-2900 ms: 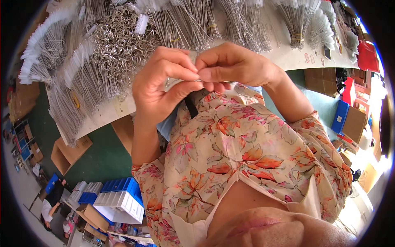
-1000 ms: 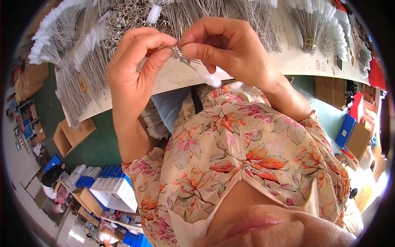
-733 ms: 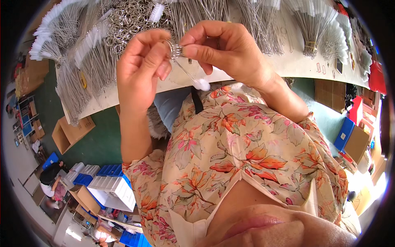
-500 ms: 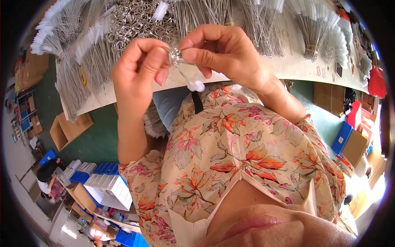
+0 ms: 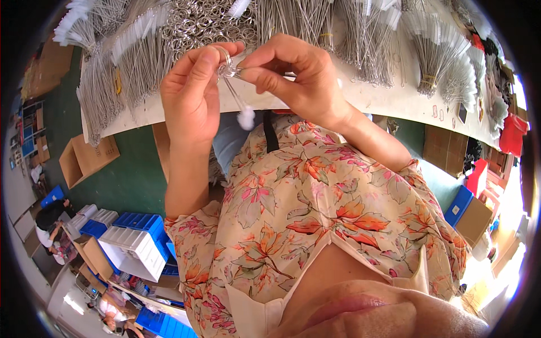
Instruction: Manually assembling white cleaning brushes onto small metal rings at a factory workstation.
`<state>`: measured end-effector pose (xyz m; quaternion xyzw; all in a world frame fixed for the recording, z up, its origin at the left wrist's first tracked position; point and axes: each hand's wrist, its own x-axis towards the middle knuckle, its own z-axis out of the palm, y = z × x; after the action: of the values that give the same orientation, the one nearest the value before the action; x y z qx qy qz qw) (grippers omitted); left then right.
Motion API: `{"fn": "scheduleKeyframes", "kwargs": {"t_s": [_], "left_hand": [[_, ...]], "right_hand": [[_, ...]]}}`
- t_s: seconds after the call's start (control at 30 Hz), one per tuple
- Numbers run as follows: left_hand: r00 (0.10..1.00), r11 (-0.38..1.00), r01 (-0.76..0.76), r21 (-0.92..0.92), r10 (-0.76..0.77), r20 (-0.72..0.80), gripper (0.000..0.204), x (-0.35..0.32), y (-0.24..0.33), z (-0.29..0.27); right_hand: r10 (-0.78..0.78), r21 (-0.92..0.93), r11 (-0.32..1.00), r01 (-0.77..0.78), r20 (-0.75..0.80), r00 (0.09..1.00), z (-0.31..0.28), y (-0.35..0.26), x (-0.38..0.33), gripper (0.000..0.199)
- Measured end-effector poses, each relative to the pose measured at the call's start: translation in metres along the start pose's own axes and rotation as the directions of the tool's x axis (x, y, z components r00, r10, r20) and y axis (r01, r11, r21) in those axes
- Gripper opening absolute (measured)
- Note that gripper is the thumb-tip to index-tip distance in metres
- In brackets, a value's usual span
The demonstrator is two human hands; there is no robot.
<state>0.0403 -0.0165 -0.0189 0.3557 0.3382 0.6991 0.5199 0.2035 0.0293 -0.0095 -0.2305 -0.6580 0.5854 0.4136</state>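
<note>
Table edge (image 5: 394,107) behind ring-pinching left hand (image 5: 191,98), right hand (image 5: 296,73)

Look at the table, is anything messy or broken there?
Nothing looks broken. The left hand and right hand pinch a metal ring with thin white-tipped brushes hanging from it. Behind, brush bundles and a ring pile crowd the white table.

The blouse (image 5: 315,208) is cream with orange, pink and grey-green leaves. Silver metal rings (image 5: 203,22) and silvery wire bundles (image 5: 129,67) (white-tipped) cover a white table (image 5: 389,101); below lie blue crates (image 5: 141,222), brown cardboard boxes (image 5: 84,160) and a green floor (image 5: 132,180).
</note>
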Motion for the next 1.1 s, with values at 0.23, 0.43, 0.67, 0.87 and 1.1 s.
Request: {"fn": "scheduleKeyframes", "kwargs": {"t_s": [0.23,0.43,0.67,0.87,1.1], "left_hand": [[0.989,0.998,-0.061,-0.012,0.058,-0.139,0.014,-0.014,0.017,-0.007],[0.980,0.908,-0.038,0.417,0.116,-0.163,0.017,-0.071,0.095,-0.066],[0.892,0.027,0.365,0.931,-0.298,-0.341,0.017,-0.120,0.046,-0.126],[0.701,-0.440,0.278,0.854,-0.515,-0.494,0.022,-0.191,-0.116,-0.252],[0.496,-0.448,0.629,0.635,-0.398,-0.772,0.031,-0.254,-0.189,-0.269]], "right_hand": [[-0.149,-0.257,0.953,0.158,0.056,0.987,0.021,0.014,0.007,0.012],[0.160,-0.274,0.955,-0.112,0.159,0.974,0.024,0.050,-0.020,0.011],[0.495,-0.326,0.855,-0.404,0.281,0.822,0.027,0.065,-0.044,0.013],[0.545,-0.445,0.808,-0.387,0.312,0.778,0.036,0.069,-0.044,0.014],[0.555,-0.514,0.778,-0.361,0.292,0.779,0.044,0.063,-0.035,0.014]]}}
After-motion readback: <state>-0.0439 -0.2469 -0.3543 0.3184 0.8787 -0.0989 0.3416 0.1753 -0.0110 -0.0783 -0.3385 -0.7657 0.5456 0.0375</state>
